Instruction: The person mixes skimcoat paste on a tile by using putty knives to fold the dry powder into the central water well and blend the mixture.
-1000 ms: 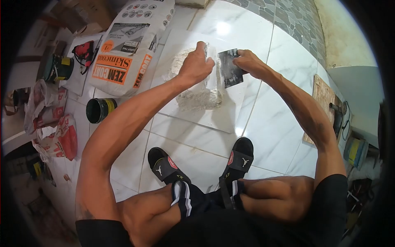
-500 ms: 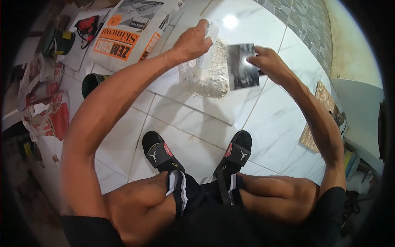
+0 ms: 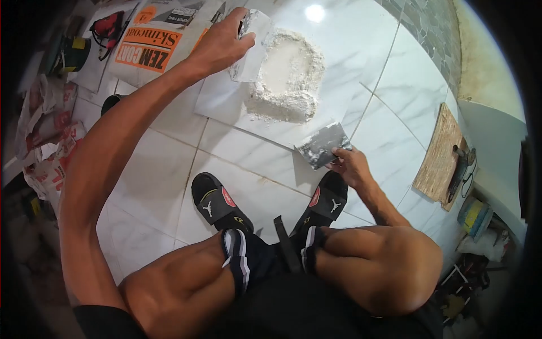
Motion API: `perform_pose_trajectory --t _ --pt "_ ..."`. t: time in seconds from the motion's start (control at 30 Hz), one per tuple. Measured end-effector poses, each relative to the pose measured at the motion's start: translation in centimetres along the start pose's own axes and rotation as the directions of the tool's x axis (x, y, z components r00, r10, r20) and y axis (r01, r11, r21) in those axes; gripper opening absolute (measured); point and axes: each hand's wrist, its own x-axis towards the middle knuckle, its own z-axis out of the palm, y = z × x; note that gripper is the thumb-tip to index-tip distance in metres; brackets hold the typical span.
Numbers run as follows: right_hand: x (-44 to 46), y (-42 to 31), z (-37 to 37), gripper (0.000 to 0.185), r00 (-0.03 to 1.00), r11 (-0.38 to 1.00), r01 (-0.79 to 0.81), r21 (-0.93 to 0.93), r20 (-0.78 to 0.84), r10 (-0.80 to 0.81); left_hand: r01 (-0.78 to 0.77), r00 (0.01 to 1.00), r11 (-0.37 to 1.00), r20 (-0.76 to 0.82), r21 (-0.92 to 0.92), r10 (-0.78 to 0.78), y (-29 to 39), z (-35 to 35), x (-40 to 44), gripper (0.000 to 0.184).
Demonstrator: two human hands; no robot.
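Note:
My left hand is closed round the handle of a plastering trowel, its flat blade tilted and coated with white powder. This blade stands at the left side of a mound of off-white powder, which has a hollow holding pale, wet-looking material. The mound lies on a large white marble-patterned tile slab. Lower right, my right hand grips a second trowel, whose grey metal blade is smeared with white. That blade is by the slab's front corner, apart from the mound. Its handle is mostly hidden behind my fingers.
A Skimcoat bag lies at upper left, near a red tool and a dark green bucket. Torn paper bags are at far left. On the right, a wooden board carries a dark power tool. My slippered feet are close below.
My left hand has drawn its trowel leftward off the mound, exposing the hollow. My right hand has brought the other trowel down toward me, away from the mound's right side.

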Motion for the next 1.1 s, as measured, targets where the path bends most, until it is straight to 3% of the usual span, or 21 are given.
perform_pose_trajectory --t 0.23,0.33,0.47,0.63,0.93,1.1 --pt "0.3 3.9 5.9 0.027 0.994 0.909 -0.071 0.411 0.11 0.028 0.054 0.994 0.997 0.099 -0.056 -0.048 0.6 1.0 -0.4 0.044" --pt "1.3 4.7 7.8 0.024 0.992 0.855 -0.109 0.506 0.113 0.059 -0.012 0.998 0.997 0.062 -0.077 0.017 1.1 1.7 -0.4 0.043" --pt "1.5 4.7 8.9 0.021 0.978 0.768 -0.173 0.616 0.202 0.059 0.021 0.995 0.992 0.102 -0.124 -0.008 1.3 1.9 -0.5 0.043" --pt "1.3 3.8 9.2 0.021 0.973 0.747 -0.169 0.643 0.229 0.023 0.04 0.989 0.998 0.143 -0.046 -0.033 1.5 2.4 -0.8 0.042" --pt "-0.7 0.1 10.5 0.026 0.982 0.768 -0.128 0.628 0.189 0.009 -0.005 0.966 0.998 0.256 -0.06 0.02 3.3 2.0 0.1 0.043" --pt "-1.1 -2.5 10.8 0.022 0.975 0.854 -0.01 0.52 0.195 -0.107 -0.141 0.954 0.99 0.263 -0.02 0.141 3.6 1.4 0.5 0.042"
